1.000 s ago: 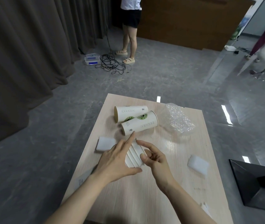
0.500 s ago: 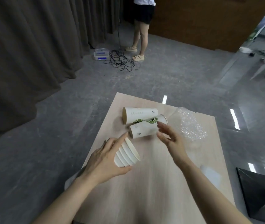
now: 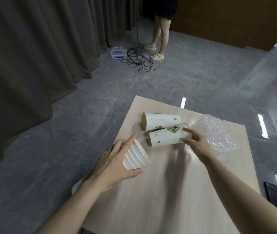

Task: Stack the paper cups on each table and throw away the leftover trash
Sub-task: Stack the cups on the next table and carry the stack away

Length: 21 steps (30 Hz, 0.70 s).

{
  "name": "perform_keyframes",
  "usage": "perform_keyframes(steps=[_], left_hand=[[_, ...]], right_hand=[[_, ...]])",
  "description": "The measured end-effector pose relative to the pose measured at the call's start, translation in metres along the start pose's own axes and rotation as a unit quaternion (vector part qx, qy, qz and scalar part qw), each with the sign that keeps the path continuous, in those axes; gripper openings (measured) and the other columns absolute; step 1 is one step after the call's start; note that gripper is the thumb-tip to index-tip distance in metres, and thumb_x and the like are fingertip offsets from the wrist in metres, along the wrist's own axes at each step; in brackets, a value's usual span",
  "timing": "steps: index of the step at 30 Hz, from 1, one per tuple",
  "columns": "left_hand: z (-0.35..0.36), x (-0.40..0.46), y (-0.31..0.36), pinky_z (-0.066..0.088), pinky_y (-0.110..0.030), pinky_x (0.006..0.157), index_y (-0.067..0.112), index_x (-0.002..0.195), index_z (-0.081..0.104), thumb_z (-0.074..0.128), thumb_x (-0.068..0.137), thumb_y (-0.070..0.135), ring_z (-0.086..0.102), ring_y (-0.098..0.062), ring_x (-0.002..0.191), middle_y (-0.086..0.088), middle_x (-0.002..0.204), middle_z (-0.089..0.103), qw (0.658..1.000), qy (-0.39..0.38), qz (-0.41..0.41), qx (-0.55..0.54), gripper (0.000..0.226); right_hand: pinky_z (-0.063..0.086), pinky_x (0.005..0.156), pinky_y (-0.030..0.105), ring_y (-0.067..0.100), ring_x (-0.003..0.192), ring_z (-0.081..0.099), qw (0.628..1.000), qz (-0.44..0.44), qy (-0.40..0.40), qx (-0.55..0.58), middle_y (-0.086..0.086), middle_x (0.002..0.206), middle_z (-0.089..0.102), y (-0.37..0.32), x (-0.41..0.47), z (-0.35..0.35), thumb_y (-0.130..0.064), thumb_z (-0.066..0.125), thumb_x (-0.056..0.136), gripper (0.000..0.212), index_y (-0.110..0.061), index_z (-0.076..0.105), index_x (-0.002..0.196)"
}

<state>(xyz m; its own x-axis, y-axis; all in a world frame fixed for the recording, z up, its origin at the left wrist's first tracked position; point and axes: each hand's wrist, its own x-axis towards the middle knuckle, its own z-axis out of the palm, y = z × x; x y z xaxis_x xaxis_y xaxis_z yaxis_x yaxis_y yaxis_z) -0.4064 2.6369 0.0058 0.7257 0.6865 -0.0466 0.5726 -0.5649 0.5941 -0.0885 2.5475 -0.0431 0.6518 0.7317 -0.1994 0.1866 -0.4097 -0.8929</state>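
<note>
While the left hand (image 3: 115, 163) grips a short stack of ribbed white cups (image 3: 135, 157) above the wooden table (image 3: 168, 191), the right hand (image 3: 196, 142) closes on the wide end of the nearer logo cup (image 3: 167, 136), fingers curled round its rim. That cup lies on its side, touching a second cup (image 3: 159, 121) behind it. A firm hold near the rim, without crushing it, would likely serve best. Bubble wrap (image 3: 218, 134) lies just beside the right hand.

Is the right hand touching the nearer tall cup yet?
Touching: the head view shows the right hand with fingers wrapped on the nearer tall cup's rim end.
</note>
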Motion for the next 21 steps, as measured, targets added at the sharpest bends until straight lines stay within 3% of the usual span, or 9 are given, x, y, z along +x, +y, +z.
perform_keyframes(steps=[4, 7, 9, 11, 13, 15, 17, 21], left_hand=[[0.002, -0.003, -0.002, 0.041, -0.023, 0.081, 0.061, 0.139, -0.008, 0.068, 0.066, 0.068, 0.044, -0.002, 0.104, 0.026, 0.131, 0.029, 1.000, -0.007, -0.002, 0.004, 0.106], [0.004, -0.007, -0.001, 0.040, -0.023, 0.082, 0.058, 0.141, -0.006, 0.069, 0.066, 0.068, 0.043, -0.002, 0.105, 0.024, 0.131, 0.030, 1.000, -0.011, -0.001, -0.001, 0.106], [0.005, -0.009, 0.000, 0.040, -0.023, 0.082, 0.056, 0.143, -0.002, 0.068, 0.066, 0.068, 0.042, -0.002, 0.106, 0.024, 0.132, 0.030, 1.000, -0.012, -0.001, 0.000, 0.105], [0.007, -0.012, 0.002, 0.038, -0.021, 0.079, 0.056, 0.144, -0.002, 0.067, 0.066, 0.069, 0.039, 0.002, 0.104, 0.026, 0.132, 0.030, 1.000, -0.014, 0.002, 0.007, 0.105], [0.009, -0.015, 0.004, 0.035, -0.020, 0.077, 0.058, 0.142, -0.004, 0.067, 0.066, 0.069, 0.034, 0.006, 0.100, 0.028, 0.131, 0.029, 1.000, -0.016, 0.004, 0.009, 0.105], [0.012, -0.019, 0.006, 0.036, -0.021, 0.077, 0.059, 0.142, -0.005, 0.068, 0.065, 0.070, 0.037, 0.005, 0.100, 0.028, 0.129, 0.029, 1.000, -0.019, 0.003, 0.008, 0.106], [0.015, -0.021, 0.009, 0.037, -0.022, 0.078, 0.059, 0.142, -0.005, 0.067, 0.064, 0.070, 0.042, 0.001, 0.106, 0.027, 0.127, 0.030, 1.000, -0.023, 0.004, 0.008, 0.106], [0.021, -0.026, 0.014, 0.039, -0.022, 0.080, 0.054, 0.145, -0.004, 0.064, 0.065, 0.071, 0.039, -0.001, 0.121, 0.023, 0.131, 0.030, 0.999, -0.023, 0.015, 0.033, 0.106]], right_hand=[[0.044, 0.062, 0.009, 0.012, 0.074, 0.051, 0.997, 0.036, 0.000, 0.066, 0.004, 0.089, 0.057, 0.005, -0.007, -0.006, 0.018, 0.052, 0.083, 0.047, -0.007, 0.063, 0.121], [0.046, 0.058, 0.011, -0.001, 0.063, 0.056, 0.994, 0.045, -0.018, 0.094, -0.018, 0.067, 0.062, 0.012, -0.018, -0.015, 0.019, 0.046, 0.085, 0.048, -0.007, 0.060, 0.122], [0.045, 0.059, 0.015, -0.004, 0.057, 0.053, 0.992, 0.055, 0.000, 0.116, -0.022, 0.057, 0.057, 0.017, -0.026, -0.019, 0.016, 0.046, 0.087, 0.046, -0.010, 0.060, 0.123], [0.043, 0.061, 0.017, 0.001, 0.063, 0.052, 0.987, 0.062, 0.030, 0.148, -0.017, 0.067, 0.060, 0.018, -0.037, -0.024, 0.011, 0.048, 0.090, 0.043, -0.013, 0.062, 0.122], [0.043, 0.062, 0.015, 0.009, 0.074, 0.054, 0.981, 0.058, 0.047, 0.179, 0.001, 0.086, 0.063, 0.016, -0.049, -0.028, 0.009, 0.049, 0.091, 0.041, -0.013, 0.063, 0.122], [0.043, 0.071, 0.021, 0.016, 0.085, 0.053, 0.977, 0.050, 0.056, 0.200, 0.009, 0.096, 0.060, 0.012, -0.063, -0.032, 0.009, 0.048, 0.091, 0.040, -0.012, 0.063, 0.121], [0.042, 0.080, 0.030, 0.020, 0.091, 0.053, 0.974, 0.036, 0.056, 0.218, 0.011, 0.099, 0.060, 0.005, -0.076, -0.035, 0.010, 0.047, 0.091, 0.041, -0.016, 0.065, 0.117], [0.049, 0.087, 0.031, 0.018, 0.099, 0.064, 0.970, -0.004, 0.025, 0.240, 0.003, 0.105, 0.072, -0.013, -0.102, -0.038, 0.010, 0.047, 0.090, 0.045, -0.023, 0.067, 0.113]])
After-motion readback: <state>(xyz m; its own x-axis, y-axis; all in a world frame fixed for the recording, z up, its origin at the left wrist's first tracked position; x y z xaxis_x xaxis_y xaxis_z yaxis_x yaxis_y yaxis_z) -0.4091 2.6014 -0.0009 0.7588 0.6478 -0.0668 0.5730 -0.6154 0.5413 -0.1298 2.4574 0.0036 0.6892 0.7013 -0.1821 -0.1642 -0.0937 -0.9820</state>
